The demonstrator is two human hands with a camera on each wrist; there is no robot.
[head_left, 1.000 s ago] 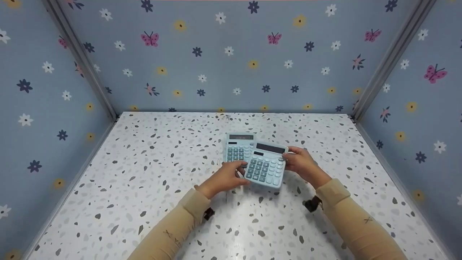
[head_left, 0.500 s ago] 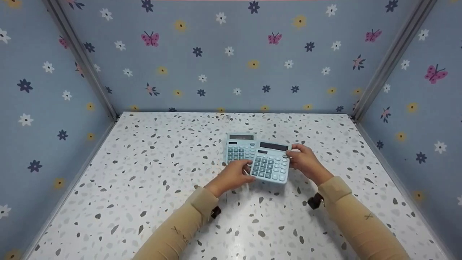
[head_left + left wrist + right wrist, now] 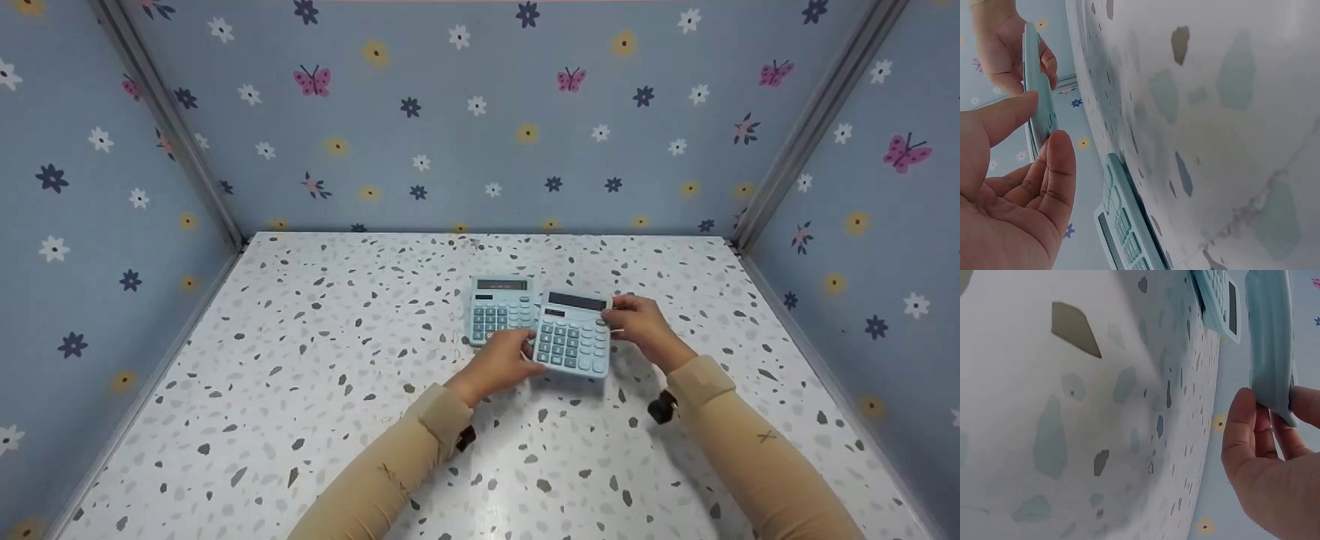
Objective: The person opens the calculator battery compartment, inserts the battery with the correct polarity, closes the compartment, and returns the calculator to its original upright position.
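Between both hands a light-blue calculator (image 3: 574, 337) is held up above the table, keys and dark display facing up, slightly turned. My left hand (image 3: 500, 364) pinches its left edge, thumb on top and fingers underneath; the left wrist view shows the thumb (image 3: 1013, 115) against the thin side. My right hand (image 3: 645, 330) grips the right edge near the display, fingers on the underside (image 3: 1272, 343). A second, matching calculator (image 3: 499, 300) lies flat on the table just left of and behind the held one, its lower right part covered by the left hand and the held calculator.
The white speckled tabletop (image 3: 315, 352) carries the second calculator. Blue flowered panels enclose it at the back (image 3: 450, 135), the left (image 3: 82, 225) and the right (image 3: 877, 262), joined by grey metal corner posts (image 3: 169, 120).
Both hands have moved the held calculator rightward and slightly back, uncovering more of the one lying on the table. That calculator has stayed in place.
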